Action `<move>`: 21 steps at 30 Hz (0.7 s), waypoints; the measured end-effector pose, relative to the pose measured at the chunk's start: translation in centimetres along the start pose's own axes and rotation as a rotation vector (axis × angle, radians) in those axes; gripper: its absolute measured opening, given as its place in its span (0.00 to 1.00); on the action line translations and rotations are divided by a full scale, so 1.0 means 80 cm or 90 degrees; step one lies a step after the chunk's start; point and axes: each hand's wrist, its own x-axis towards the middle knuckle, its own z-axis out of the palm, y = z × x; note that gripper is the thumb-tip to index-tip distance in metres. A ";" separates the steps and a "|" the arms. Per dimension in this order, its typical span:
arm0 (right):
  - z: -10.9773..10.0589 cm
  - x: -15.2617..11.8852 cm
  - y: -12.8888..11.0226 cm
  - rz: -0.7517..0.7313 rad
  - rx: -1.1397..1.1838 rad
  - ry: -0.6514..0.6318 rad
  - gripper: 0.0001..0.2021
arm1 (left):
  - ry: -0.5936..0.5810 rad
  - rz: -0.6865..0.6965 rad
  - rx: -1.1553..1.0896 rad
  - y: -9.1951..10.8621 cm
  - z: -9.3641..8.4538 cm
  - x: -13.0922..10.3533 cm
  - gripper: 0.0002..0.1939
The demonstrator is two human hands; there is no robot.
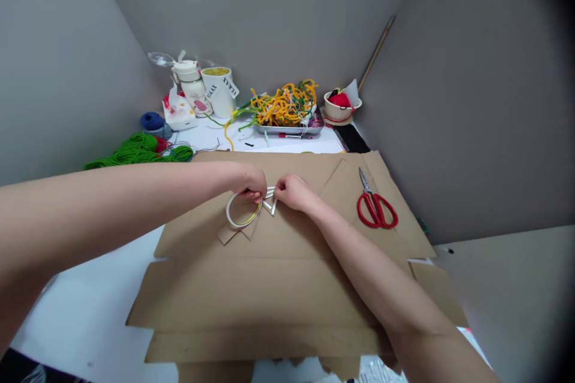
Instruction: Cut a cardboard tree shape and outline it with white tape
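My left hand (254, 182) is closed on a roll of white tape (230, 215), which it tips up over the cardboard. Close beside it, my right hand (291, 190) pinches at the upper right edge of a small cardboard piece bearing white tape strips (272, 208). Whether its fingertips hold a tape end or the piece itself is hidden. Below the roll lies a small cut piece of cardboard (231, 238) with pointed ends. Everything rests on a large flattened cardboard sheet (269, 293).
Red-handled scissors (376, 209) lie right on the cardboard. Behind stand a metal tray (290, 130) of orange yarn pieces, a white cup (220, 96), a bottle (195, 93), a tissue pack (179, 114) and a bowl (342, 109). Green yarn (139, 149) is left; a black phone (353, 139) lies right.
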 end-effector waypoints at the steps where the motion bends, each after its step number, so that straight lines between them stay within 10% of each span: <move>1: 0.000 0.000 0.000 0.001 -0.001 -0.001 0.09 | 0.004 -0.001 0.006 0.000 0.000 -0.001 0.15; 12: -0.005 0.000 -0.007 0.018 -0.020 -0.016 0.08 | 0.011 -0.033 0.065 0.004 0.002 0.002 0.06; 21: -0.004 0.007 -0.010 0.048 -0.052 -0.032 0.08 | -0.011 -0.054 0.114 0.006 0.005 0.008 0.18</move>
